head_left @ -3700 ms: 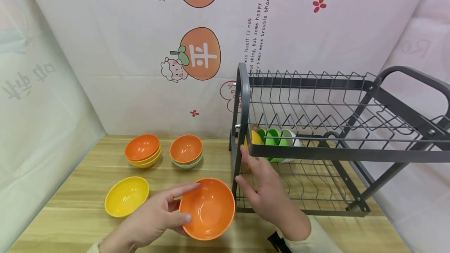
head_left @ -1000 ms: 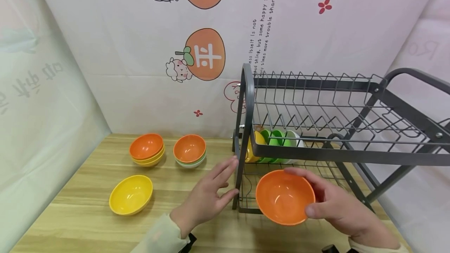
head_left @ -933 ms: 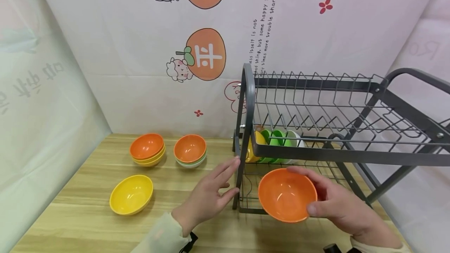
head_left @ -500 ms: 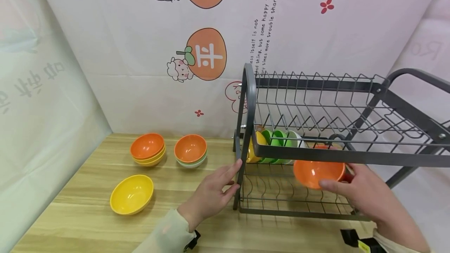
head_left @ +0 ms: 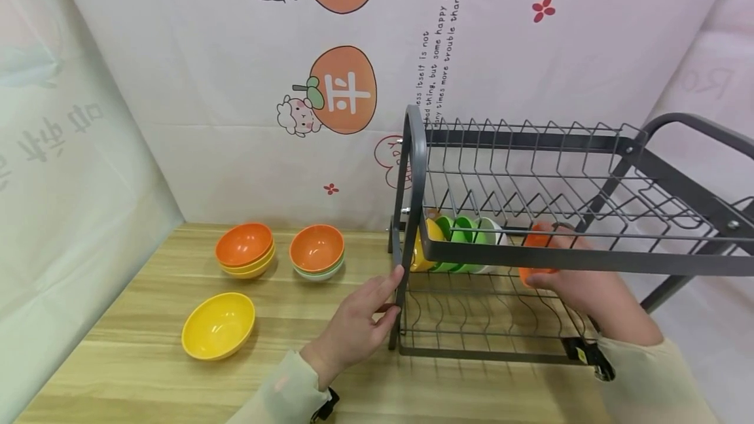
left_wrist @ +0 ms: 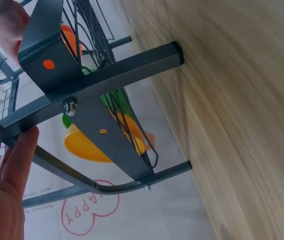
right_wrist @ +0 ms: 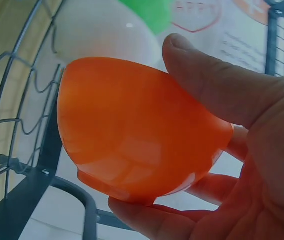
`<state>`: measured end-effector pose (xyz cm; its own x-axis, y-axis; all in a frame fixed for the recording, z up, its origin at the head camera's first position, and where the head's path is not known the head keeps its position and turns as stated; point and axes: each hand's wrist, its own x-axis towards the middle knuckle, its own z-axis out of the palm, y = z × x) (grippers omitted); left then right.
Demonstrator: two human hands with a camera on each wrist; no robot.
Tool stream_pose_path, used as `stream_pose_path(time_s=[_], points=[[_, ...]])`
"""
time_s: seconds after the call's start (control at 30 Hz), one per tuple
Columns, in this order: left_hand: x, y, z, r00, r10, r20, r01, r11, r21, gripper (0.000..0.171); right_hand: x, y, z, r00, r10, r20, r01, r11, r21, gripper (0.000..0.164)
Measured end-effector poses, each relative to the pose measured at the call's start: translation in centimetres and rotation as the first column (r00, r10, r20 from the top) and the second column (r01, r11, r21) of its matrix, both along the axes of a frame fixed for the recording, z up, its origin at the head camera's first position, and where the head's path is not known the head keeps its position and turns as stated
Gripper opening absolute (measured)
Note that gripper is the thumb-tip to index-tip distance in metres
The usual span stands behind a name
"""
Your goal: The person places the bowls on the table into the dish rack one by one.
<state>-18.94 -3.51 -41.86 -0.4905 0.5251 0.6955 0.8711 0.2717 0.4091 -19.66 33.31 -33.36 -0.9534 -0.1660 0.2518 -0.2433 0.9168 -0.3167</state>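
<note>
Orange bowl point(right_wrist: 132, 127): tilted on its side in the lower tier point(head_left: 489, 355) of the rack point(head_left: 417, 169), near the white bowl point(right_wrist: 99, 32)
Right grip point(right_wrist: 272, 155): holding that bowl, thumb by the rim, fingers by the foot
Left grip point(head_left: 356, 322): thumb and fingers around the front left post point(left_wrist: 122, 74)
Same tier, leftward: yellow bowl point(left_wrist: 84, 145) and green bowls point(head_left: 466, 229)
Bench point(head_left: 135, 326): lone yellow dish point(head_left: 219, 327) in front of two orange-topped stacks point(head_left: 244, 247)

You have two hands point(head_left: 353, 326) point(head_left: 595, 293), one rack point(head_left: 501, 254) of two tiers, one separate orange bowl point(right_wrist: 137, 127), one lone yellow bowl point(head_left: 219, 327), two bowl stacks point(head_left: 245, 247) point(head_left: 317, 250) with three bowls showing in each, and one row of racked bowls point(head_left: 464, 233) overlapping too much to count exactly.
</note>
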Motion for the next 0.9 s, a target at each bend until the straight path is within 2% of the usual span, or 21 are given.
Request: stream_pose_path(time_s=[0.13,0.2,0.27,0.4,0.5,0.67,0.73,0.87,0.9], points=[[0.0,0.1,-0.1,1.000,0.005,0.003,-0.005,1.000,0.006,0.091,-1.2,0.2,-0.2,0.999,0.015,0.053,-0.015,1.000,-0.009,0.062],[0.0,0.1,-0.2,1.000,0.011,-0.006,-0.010,1.000,0.011,0.092,-1.8,0.1,-0.1,0.996,0.015,0.089,-0.014,1.000,-0.012,0.058],[0.0,0.2,-0.2,1.000,0.015,-0.012,-0.015,1.000,0.017,0.092,-2.3,0.0,0.0,0.992,0.004,0.129,-0.004,1.000,0.005,0.063],[0.1,0.3,-0.2,1.000,0.024,-0.009,-0.023,0.999,0.027,0.092,-2.7,-0.1,-0.2,0.986,-0.017,0.167,0.012,0.999,0.031,0.090],[0.2,0.3,-0.2,1.000,0.025,0.003,-0.025,0.999,0.029,0.092,-2.8,-0.3,-0.6,0.984,-0.046,0.173,0.044,0.999,0.019,0.100],[0.2,0.3,-0.2,1.000,0.013,0.013,-0.014,0.999,0.041,0.094,-3.2,-0.6,-0.9,0.983,-0.051,0.177,0.038,0.996,0.077,0.100],[0.3,0.3,-0.2,1.000,0.011,0.018,-0.012,0.999,0.045,0.094,-4.0,-0.4,-1.3,0.985,-0.038,0.169,0.022,0.995,0.095,0.101],[0.3,0.3,-0.3,0.999,0.017,0.028,-0.019,0.999,0.045,0.093,-6.0,0.3,-2.7,0.990,0.015,0.140,-0.023,0.998,0.052,0.098],[0.3,0.3,-0.3,0.999,0.018,0.031,-0.020,0.999,0.045,0.093,-6.7,0.6,-3.1,0.982,0.035,0.188,-0.026,0.998,-0.050,0.088]])
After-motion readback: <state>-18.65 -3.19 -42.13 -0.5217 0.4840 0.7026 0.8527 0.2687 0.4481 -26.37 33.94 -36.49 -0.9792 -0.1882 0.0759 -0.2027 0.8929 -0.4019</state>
